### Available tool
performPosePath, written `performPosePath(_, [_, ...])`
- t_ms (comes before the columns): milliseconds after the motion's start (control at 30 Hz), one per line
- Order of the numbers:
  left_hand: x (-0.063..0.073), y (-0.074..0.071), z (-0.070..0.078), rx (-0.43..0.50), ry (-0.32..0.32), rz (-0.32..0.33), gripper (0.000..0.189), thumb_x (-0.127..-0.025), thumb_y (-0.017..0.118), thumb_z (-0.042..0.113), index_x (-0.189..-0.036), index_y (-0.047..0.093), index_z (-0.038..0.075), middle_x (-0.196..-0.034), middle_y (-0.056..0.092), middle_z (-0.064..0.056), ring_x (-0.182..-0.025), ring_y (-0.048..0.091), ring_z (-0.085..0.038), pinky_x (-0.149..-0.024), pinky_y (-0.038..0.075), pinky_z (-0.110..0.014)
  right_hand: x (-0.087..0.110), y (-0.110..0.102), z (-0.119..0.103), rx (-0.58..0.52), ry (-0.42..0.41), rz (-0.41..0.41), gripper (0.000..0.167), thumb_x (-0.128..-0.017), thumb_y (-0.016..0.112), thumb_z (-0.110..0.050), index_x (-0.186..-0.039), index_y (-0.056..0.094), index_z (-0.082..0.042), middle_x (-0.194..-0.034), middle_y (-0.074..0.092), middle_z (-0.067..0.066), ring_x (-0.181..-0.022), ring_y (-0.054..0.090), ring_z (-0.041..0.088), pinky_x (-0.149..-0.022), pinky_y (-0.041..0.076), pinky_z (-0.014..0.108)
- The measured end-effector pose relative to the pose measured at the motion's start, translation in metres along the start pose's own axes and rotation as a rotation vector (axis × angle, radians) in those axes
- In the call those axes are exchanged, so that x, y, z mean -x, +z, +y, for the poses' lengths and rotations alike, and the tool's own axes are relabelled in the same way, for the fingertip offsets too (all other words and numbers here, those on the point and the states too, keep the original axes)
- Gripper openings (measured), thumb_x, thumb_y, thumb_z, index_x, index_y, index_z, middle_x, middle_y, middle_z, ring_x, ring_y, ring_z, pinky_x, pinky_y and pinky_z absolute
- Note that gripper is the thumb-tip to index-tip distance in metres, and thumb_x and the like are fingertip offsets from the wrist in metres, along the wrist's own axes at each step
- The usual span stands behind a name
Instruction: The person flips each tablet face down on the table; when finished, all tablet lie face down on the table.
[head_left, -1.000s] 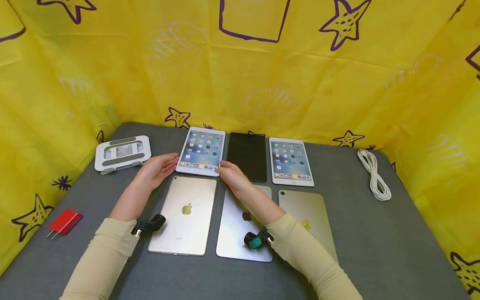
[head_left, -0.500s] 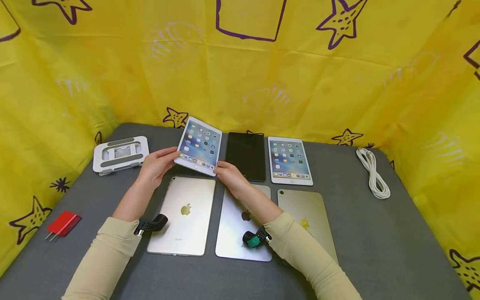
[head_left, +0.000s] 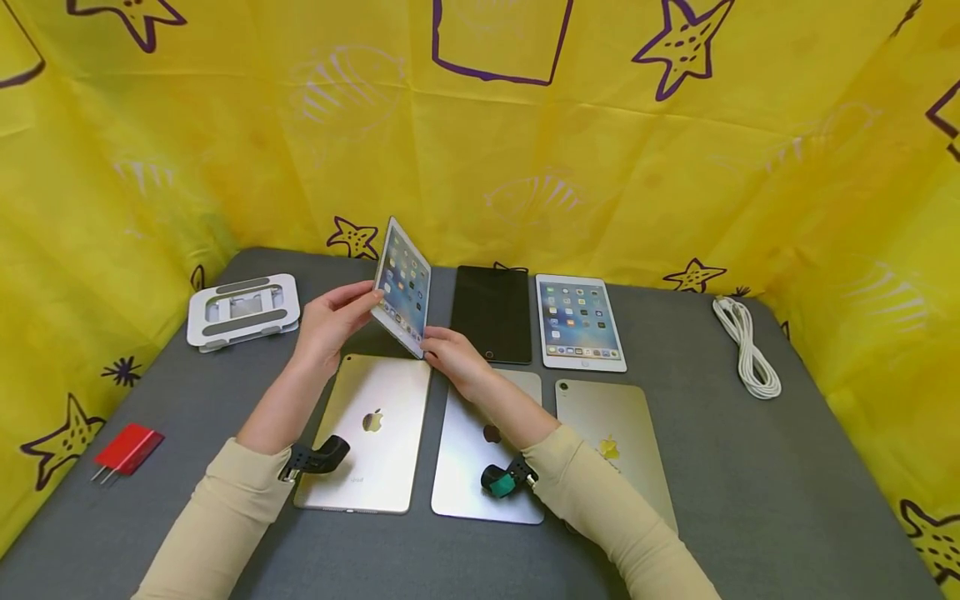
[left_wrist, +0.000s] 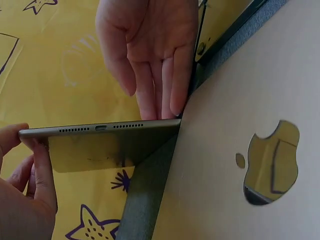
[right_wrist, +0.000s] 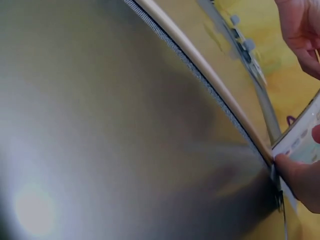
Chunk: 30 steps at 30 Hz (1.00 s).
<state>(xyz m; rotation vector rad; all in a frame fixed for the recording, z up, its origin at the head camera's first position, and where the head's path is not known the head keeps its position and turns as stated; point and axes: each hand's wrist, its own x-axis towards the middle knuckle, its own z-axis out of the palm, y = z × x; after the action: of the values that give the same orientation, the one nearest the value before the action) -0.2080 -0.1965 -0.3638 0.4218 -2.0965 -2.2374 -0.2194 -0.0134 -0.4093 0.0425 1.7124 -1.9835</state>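
And up it has been tipped: the white-fronted iPad (head_left: 405, 287), seen flat on the grey table (head_left: 765, 500) a second ago, has been swung steeply sideways; the turning, it would seem, is part-way through; the screen is now faced rightward, the long axis aimed at the yellow curtain (head_left: 480, 150), home-button end near; it is held just beyond the gold-backed iPad (head_left: 375, 454), its raised edge pinched by the left hand (head_left: 332, 327), its low corner touched by the right hand (head_left: 461, 364), fingers straight.

Looking down from the head over the table (head_left: 750, 483). Peering closer in both wrist views, sharing the held tablet (head_left: 405, 289).
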Motion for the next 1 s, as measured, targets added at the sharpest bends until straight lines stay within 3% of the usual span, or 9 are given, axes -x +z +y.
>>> performPosePath(100, [0.003,0.010,0.002,-0.026,0.016,-0.006,0.053,-0.086,0.076,0.029,-0.130,0.061,0.003,-0.098,0.066,0.010,-0.089,0.062,-0.007,-0.089,0.051,-0.024,-0.002,-0.001,0.001,0.050,-0.011,-0.010,0.045,-0.097,0.050,-0.004,-0.141,0.043,0.008,-0.143,0.045,0.021,-0.124,0.048,0.023,-0.109,0.036,0.035])
performPosePath(200, [0.003,0.019,0.001,-0.011,0.036,-0.001,0.052,-0.086,0.076,0.028,-0.130,0.062,0.004,-0.096,0.066,0.011,-0.087,0.060,-0.008,-0.083,0.051,-0.022,-0.004,-0.005,-0.002,0.110,-0.017,-0.024,0.044,-0.098,0.050,-0.005,-0.140,0.045,0.007,-0.142,0.046,0.021,-0.124,0.048,0.024,-0.109,0.036,0.035])
performPosePath(367, [0.001,0.032,-0.003,0.015,0.075,0.006,0.048,-0.087,0.075,0.025,-0.129,0.063,0.004,-0.098,0.066,0.009,-0.083,0.059,-0.009,-0.078,0.051,-0.022,-0.005,-0.013,-0.021,0.170,-0.017,-0.051,0.040,-0.100,0.048,-0.007,-0.139,0.049,0.003,-0.138,0.051,0.019,-0.121,0.055,0.027,-0.104,0.043,0.038])
performPosePath(433, [0.001,0.036,-0.004,0.015,0.088,0.005,0.047,-0.088,0.074,0.025,-0.128,0.063,0.005,-0.099,0.066,0.008,-0.083,0.059,-0.009,-0.078,0.051,-0.023,-0.005,-0.015,-0.031,0.201,-0.061,-0.047,0.038,-0.102,0.047,-0.009,-0.139,0.050,0.001,-0.137,0.054,0.018,-0.121,0.057,0.029,-0.101,0.045,0.039])
performPosePath(533, [0.003,0.041,-0.005,0.010,0.097,-0.003,0.047,-0.088,0.074,0.027,-0.129,0.063,0.006,-0.101,0.065,0.006,-0.086,0.059,-0.010,-0.076,0.050,-0.021,-0.007,-0.017,-0.044,0.249,-0.200,-0.019,0.037,-0.103,0.046,-0.010,-0.138,0.052,0.000,-0.137,0.054,0.018,-0.120,0.056,0.034,-0.100,0.046,0.044])
performPosePath(700, [0.003,0.046,-0.007,0.029,0.108,-0.016,0.047,-0.089,0.073,0.027,-0.129,0.062,0.007,-0.102,0.062,0.004,-0.089,0.058,-0.011,-0.076,0.050,-0.021,-0.009,-0.016,-0.062,0.329,-0.402,0.036,0.037,-0.103,0.048,-0.012,-0.139,0.053,-0.007,-0.136,0.055,0.016,-0.116,0.057,0.031,-0.096,0.049,0.043])
performPosePath(1000, [0.002,0.051,-0.011,0.046,0.084,-0.013,0.048,-0.088,0.074,0.030,-0.129,0.061,0.008,-0.105,0.060,0.003,-0.093,0.056,-0.011,-0.077,0.049,-0.023,-0.010,-0.012,-0.071,0.484,-0.447,-0.010,0.035,-0.103,0.050,-0.020,-0.138,0.056,-0.019,-0.136,0.055,0.000,-0.117,0.057,0.025,-0.091,0.051,0.039])
